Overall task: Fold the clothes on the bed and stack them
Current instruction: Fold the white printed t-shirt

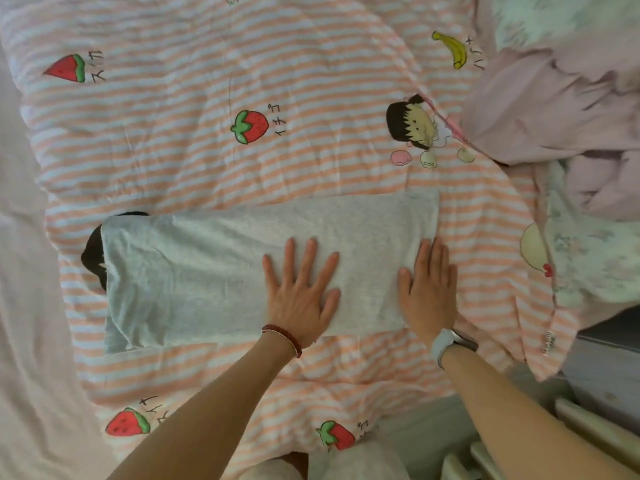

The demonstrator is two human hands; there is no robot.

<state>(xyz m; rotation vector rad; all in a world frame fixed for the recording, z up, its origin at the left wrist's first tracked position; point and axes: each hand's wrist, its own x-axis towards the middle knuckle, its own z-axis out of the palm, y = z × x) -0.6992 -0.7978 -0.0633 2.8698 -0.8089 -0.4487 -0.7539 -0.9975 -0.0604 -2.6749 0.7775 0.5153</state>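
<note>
Shirt (242,268) lay folded long on the quilt (207,161) | your left hand (301,296) pressed flat, fingers spread | right hand (429,289) flat on its right edge | risk: soft quilt let the fold slip as you lifted off.

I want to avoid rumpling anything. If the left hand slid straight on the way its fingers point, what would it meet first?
The left hand lies flat on the grey garment, fingers pointing up the bed. It would probably first cross the garment's far edge onto the striped quilt, heading roughly toward the strawberry print.
</note>
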